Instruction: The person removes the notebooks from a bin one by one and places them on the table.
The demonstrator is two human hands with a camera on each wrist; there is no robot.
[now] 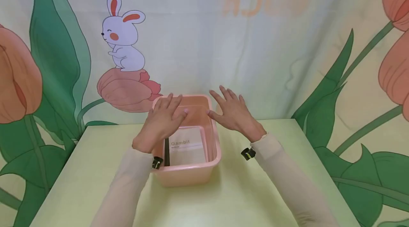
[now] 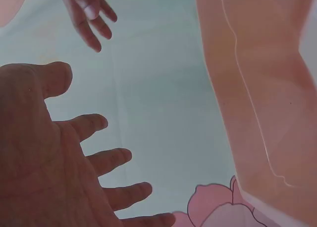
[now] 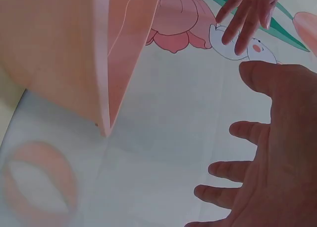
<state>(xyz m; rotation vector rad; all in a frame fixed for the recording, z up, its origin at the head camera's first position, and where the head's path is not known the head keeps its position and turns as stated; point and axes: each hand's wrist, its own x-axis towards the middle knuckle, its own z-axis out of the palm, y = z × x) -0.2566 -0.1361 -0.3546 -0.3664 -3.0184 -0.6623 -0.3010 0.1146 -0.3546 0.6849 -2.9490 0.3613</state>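
A pink plastic bin (image 1: 188,177) stands on the table. Flat inside it lies a white book or box (image 1: 186,152) printed "Gambit", with a dark strip along its left side. My left hand (image 1: 163,120) is spread above the bin's left side, holding nothing. To the right of the bin's far right corner, my right hand (image 1: 234,113) hovers with fingers apart, also holding nothing. Both wrist views show straight, spread fingers, with the bin's wall (image 2: 247,88) beyond the left hand and the bin's rim (image 3: 101,63) beside the right.
The pale green table (image 1: 255,191) extends on both sides of the bin. Behind it hangs a curtain (image 1: 198,42) printed with tulips, leaves and a white rabbit (image 1: 127,56). Small black wrist pieces (image 1: 248,153) sit at the cuffs.
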